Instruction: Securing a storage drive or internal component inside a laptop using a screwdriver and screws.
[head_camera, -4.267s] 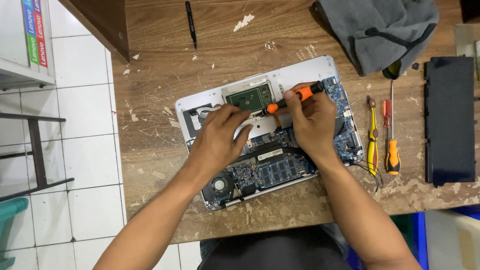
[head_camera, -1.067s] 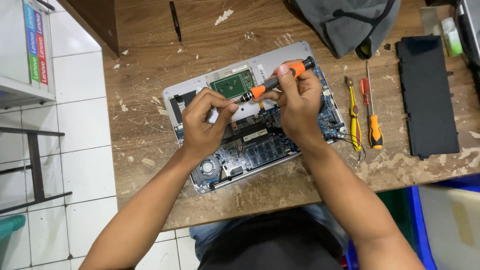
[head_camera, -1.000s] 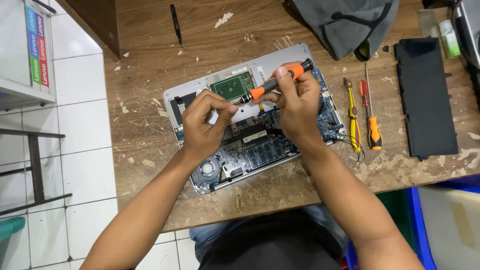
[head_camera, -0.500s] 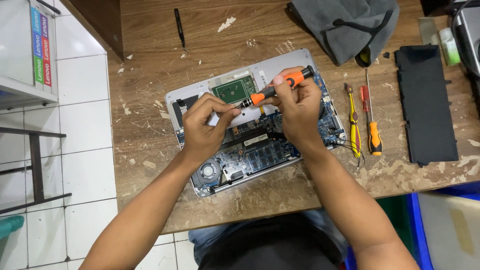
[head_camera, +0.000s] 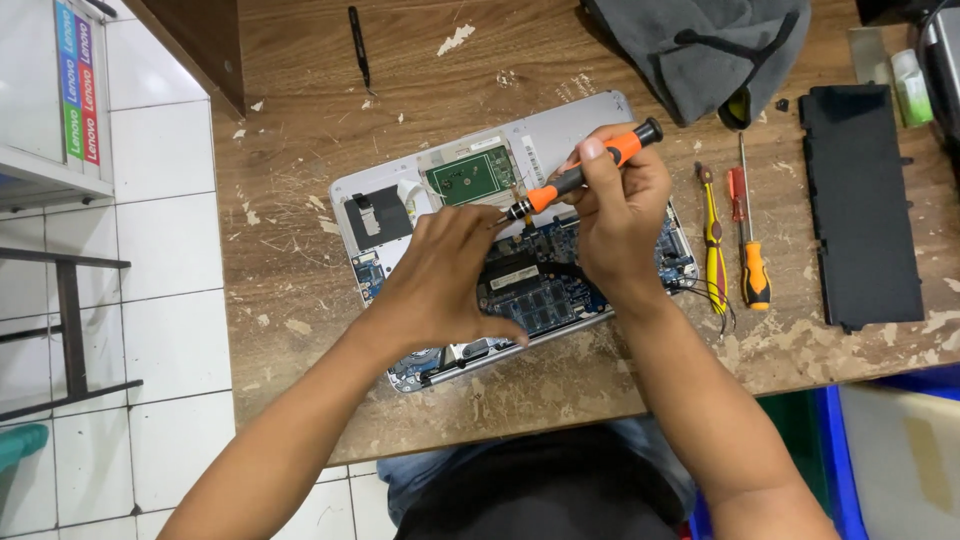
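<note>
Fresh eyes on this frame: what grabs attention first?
The opened laptop at the centre of the worn wooden table, circuit boards exposed. Over it the right hand holds an orange-and-black screwdriver slanting down to the left hand. To the right lie two spare screwdrivers and a black flat panel.

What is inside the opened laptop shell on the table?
Inside the laptop shell: a green board, blue circuit boards and a black patch. The left hand and right hand cover the middle.
</note>
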